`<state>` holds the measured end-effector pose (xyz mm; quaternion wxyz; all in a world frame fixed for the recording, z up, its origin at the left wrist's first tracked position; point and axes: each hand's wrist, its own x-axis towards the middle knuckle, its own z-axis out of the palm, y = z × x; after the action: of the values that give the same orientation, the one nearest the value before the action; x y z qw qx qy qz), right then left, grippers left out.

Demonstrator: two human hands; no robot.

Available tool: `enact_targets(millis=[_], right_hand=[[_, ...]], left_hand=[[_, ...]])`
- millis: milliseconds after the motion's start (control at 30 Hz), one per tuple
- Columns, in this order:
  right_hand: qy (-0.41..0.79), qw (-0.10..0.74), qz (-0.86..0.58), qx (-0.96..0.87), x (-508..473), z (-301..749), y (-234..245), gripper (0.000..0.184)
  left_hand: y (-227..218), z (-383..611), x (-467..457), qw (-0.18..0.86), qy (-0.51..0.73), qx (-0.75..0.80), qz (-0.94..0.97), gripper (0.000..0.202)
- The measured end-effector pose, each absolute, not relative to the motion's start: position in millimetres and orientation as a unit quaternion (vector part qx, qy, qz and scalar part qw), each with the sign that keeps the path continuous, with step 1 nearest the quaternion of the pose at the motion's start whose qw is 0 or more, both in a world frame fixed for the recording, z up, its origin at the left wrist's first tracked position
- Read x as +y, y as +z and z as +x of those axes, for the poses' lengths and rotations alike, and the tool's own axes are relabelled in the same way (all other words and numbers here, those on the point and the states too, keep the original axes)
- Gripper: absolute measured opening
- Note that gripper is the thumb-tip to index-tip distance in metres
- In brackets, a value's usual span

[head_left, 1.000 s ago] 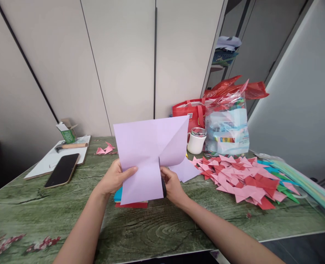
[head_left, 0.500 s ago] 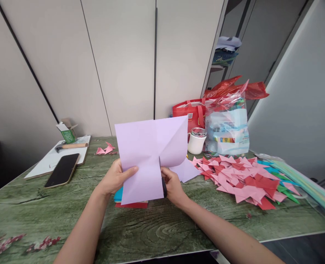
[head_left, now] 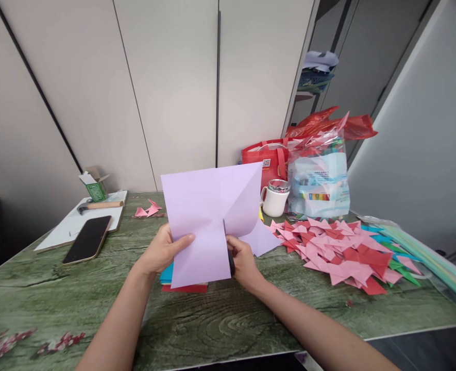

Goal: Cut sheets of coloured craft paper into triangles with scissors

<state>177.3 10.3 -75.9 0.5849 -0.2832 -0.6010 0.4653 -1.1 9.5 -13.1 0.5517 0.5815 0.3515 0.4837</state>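
A creased sheet of lilac paper point(head_left: 197, 206) stands upright in front of me, slit from its lower right side up toward the middle. My left hand point(head_left: 166, 248) pinches its left edge, thumb on the near face. Dark-handled scissors point(head_left: 231, 264) are gripped in my right hand point(head_left: 243, 260); their blade shows at the top of the slit, and the rest is mostly hidden. The cut flap curls away to the right above that hand. Beneath the sheet, a stack of blue and red paper point(head_left: 185, 288) lies partly covered. Behind it rests another lilac piece point(head_left: 259, 239).
On the right lies a heap of folded pink and red paper pieces point(head_left: 339, 247). Behind stand a white mug point(head_left: 275, 201), a red bag point(head_left: 253, 154) and a plastic bag point(head_left: 318, 180). At left are a phone point(head_left: 87, 239), a hammer point(head_left: 101, 205) and a green box point(head_left: 96, 189).
The loose flap at the sheet's upper right has bent slightly inward, showing more of the mug. The scissor handle has shifted a little to the right. Both hands keep their holds.
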Motion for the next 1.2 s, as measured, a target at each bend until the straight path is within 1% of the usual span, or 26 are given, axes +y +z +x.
enact_targets(millis=[167,367,467,1033,1200], right_hand=[[0.471,0.587,-0.276,-0.598,9.7,177.2,-75.4,0.007],[0.508,0.593,-0.249,-0.573,9.4,177.0,-72.5,0.023],[0.506,0.596,-0.244,-0.574,10.1,177.1,-72.6,0.026],[0.499,0.598,-0.263,-0.569,9.7,177.2,-72.0,0.017],[0.491,0.599,-0.261,-0.576,10.2,177.7,-73.2,0.017]], left_hand=[[-12.6,0.0,8.8,0.553,0.479,0.360,0.579,0.029],[-15.3,0.8,9.2,0.555,0.465,0.361,0.587,0.027],[-15.7,1.2,9.3,0.556,0.461,0.358,0.591,0.027],[-16.5,2.5,9.0,0.560,0.458,0.352,0.593,0.026],[-16.3,1.7,8.9,0.561,0.455,0.356,0.593,0.026]])
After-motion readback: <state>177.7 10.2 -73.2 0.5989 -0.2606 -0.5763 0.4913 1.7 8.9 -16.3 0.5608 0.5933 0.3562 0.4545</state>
